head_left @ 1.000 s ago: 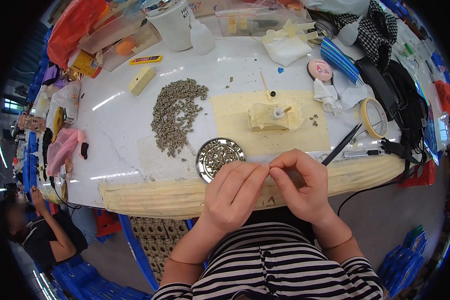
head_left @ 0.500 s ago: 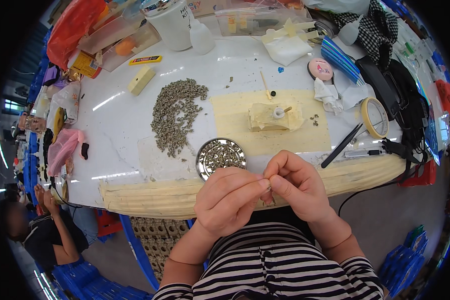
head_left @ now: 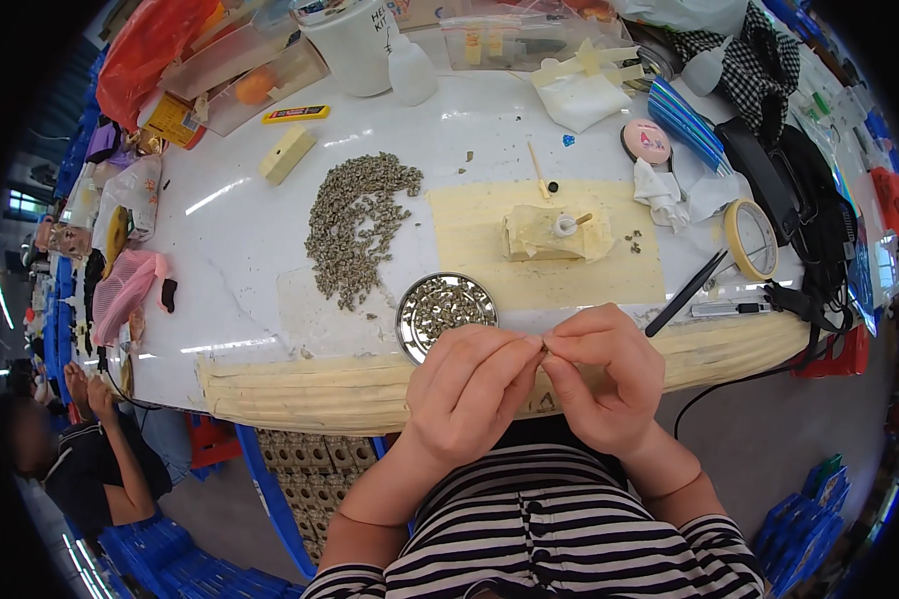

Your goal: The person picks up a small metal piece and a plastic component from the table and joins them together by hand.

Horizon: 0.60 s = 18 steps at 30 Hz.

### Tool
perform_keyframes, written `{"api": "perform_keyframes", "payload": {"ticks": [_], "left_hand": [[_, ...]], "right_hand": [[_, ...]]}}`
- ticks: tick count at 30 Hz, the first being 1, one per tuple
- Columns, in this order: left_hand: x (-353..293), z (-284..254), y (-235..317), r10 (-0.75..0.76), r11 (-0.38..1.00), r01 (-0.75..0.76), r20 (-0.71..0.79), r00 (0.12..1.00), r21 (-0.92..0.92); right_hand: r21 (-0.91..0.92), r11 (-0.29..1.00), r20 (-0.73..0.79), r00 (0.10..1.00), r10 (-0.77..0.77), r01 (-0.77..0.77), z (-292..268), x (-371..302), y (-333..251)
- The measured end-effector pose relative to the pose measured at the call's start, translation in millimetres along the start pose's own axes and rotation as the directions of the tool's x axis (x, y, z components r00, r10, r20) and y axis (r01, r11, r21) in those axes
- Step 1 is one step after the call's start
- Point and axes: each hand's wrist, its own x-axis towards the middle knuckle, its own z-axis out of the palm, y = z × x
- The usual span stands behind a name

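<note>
My left hand and my right hand meet fingertip to fingertip over the padded front edge of the table. Both are closed in a pinch on one tiny metal part, mostly hidden by the fingers. Just beyond my left hand stands a round shiny metal dish holding many small grey-brown metal parts. A loose pile of similar parts lies farther off to the left. Behind my right hand, a tape-wrapped block with a small white cup on top rests on a yellowish sheet.
Black tweezers, a tape roll and a cutter knife lie on the right. At the back are a white bucket and a squeeze bottle. Another person sits at lower left; a blue crate stands below the table.
My hands have lifted slightly away from my body, and their fingertips have drawn together over the tiny part. The whole view has shifted a little.
</note>
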Motion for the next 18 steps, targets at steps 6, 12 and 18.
{"api": "perform_keyframes", "payload": {"ticks": [6,12,18], "left_hand": [[0.4,2.7,-2.9,-0.033,0.999,0.033,0.038,0.999,0.018],[0.8,5.0,-1.7,-0.006,1.0,0.004,0.04,0.999,0.031],[2.0,4.5,-1.5,0.032,0.999,-0.033,0.044,0.999,0.035]], "right_hand": [[-0.318,0.919,0.067,0.973,-0.222,0.232,-0.7,6.1,1.4],[-0.15,0.989,0.014,1.0,0.015,-0.012,-3.3,5.9,2.7],[-0.016,0.977,0.085,0.973,0.215,-0.214,-9.1,3.8,3.2]]}}
